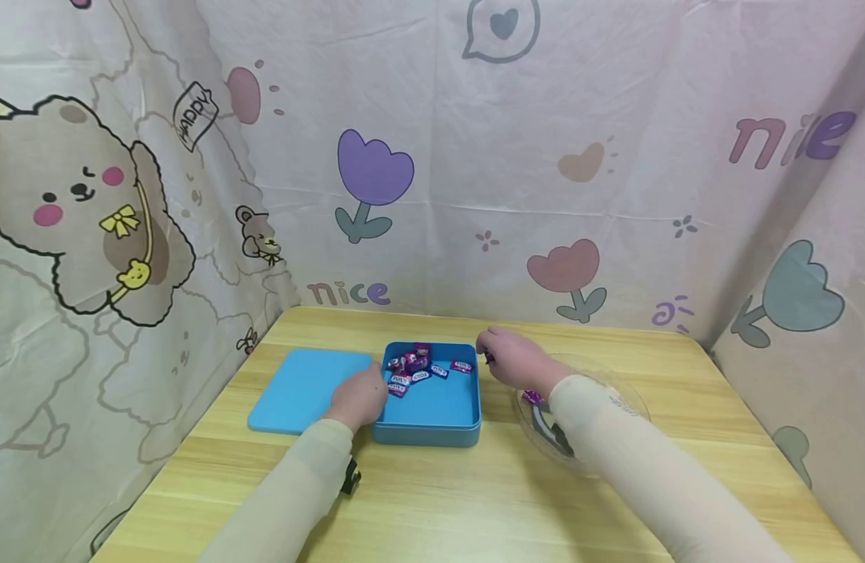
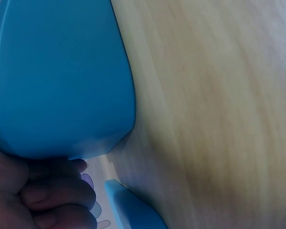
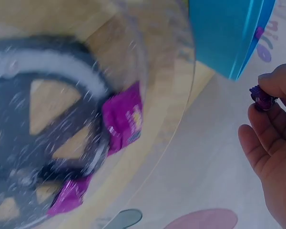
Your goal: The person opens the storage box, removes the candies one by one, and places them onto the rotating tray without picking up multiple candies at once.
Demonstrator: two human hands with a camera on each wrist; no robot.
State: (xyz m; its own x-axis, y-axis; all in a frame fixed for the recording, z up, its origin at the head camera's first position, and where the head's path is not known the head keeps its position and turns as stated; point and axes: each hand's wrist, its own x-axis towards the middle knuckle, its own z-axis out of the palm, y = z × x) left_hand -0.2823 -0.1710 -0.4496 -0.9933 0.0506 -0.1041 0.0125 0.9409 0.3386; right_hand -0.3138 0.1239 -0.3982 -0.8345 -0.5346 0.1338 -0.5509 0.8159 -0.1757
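My left hand grips the left wall of an open blue box. In the left wrist view its fingers are curled beside the box's outer side. Inside the box, several wrapped candies in purple, blue and white lie mostly toward the back. My right hand is just beyond the box's right edge. Between thumb and fingers it pinches a dark purple wrapped candy. Below the right forearm lies a round clear plastic dish, partly hidden by the sleeve. Purple candy packets lie in it.
A flat blue lid lies on the wooden table, left of the box. A dark spoked shape shows through the clear dish. Printed cloth hangs behind the table and at both sides.
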